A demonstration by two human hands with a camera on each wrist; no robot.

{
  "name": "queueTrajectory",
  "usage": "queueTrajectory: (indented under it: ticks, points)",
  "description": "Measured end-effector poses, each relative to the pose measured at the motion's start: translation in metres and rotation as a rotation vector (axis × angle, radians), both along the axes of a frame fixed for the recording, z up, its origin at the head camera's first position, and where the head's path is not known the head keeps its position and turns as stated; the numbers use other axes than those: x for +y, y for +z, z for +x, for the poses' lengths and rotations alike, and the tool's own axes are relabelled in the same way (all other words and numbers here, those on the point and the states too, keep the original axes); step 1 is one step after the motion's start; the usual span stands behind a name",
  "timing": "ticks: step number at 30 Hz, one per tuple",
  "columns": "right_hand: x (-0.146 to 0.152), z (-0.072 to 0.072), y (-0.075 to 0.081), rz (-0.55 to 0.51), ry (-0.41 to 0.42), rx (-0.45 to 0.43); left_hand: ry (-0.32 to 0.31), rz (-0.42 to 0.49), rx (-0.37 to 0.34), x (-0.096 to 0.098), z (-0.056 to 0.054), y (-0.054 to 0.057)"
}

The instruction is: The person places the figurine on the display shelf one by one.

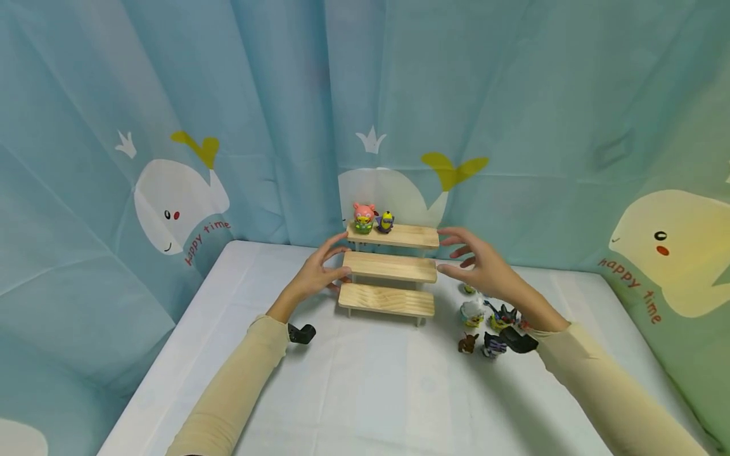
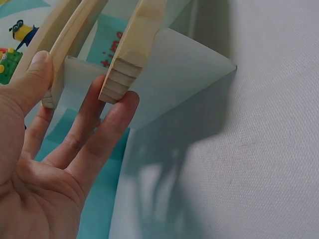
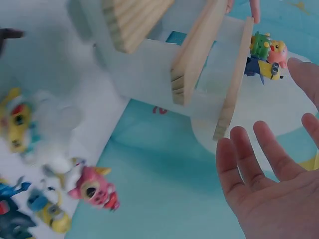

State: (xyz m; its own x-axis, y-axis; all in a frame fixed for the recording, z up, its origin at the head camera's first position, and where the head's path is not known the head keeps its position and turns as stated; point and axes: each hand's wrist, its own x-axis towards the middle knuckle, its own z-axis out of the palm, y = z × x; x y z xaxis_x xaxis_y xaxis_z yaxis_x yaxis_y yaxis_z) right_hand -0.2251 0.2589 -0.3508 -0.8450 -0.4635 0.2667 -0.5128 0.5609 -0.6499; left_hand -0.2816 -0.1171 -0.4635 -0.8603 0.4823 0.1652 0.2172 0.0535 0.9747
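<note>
A three-tier wooden display stand with pale side panels stands on the white cloth against the curtain. On its top board are a pink-and-green figurine and a yellow-and-purple figurine, side by side at the left end. My left hand grips the stand's left side, thumb on one board and fingertips at the end of another. At the right end is my right hand, fingers spread and loosely bent, thumb tip right by the middle board; in the right wrist view the palm shows nothing held.
Several small figurines lie or stand right of the stand, among them a brown one, a striped dark one and a pink bear. A blue curtain with whale prints rises behind the white table surface.
</note>
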Motion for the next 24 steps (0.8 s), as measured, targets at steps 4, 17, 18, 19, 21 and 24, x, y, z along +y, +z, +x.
queueTrajectory:
  ticks: [4, 17, 18, 19, 21, 24]
  points:
    - [0.017, 0.018, -0.005, 0.010, -0.008, 0.047, -0.003, 0.005, -0.016, 0.001, 0.009, 0.014]
    - [0.066, 0.089, -0.032, 0.025, -0.149, 0.136, -0.006, -0.006, -0.031, 0.002, 0.016, 0.020]
    - [0.069, 0.093, -0.035, 0.022, -0.162, 0.128, -0.002, -0.008, -0.032, 0.002, 0.016, 0.020]
    - [0.072, 0.097, -0.038, 0.019, -0.168, 0.122, 0.001, -0.008, -0.032, 0.002, 0.016, 0.021]
    - [0.078, 0.104, -0.044, 0.016, -0.178, 0.108, 0.005, -0.009, -0.030, 0.001, 0.015, 0.021]
    - [0.083, 0.111, -0.051, 0.014, -0.192, 0.107, 0.014, -0.007, -0.030, 0.001, 0.016, 0.022]
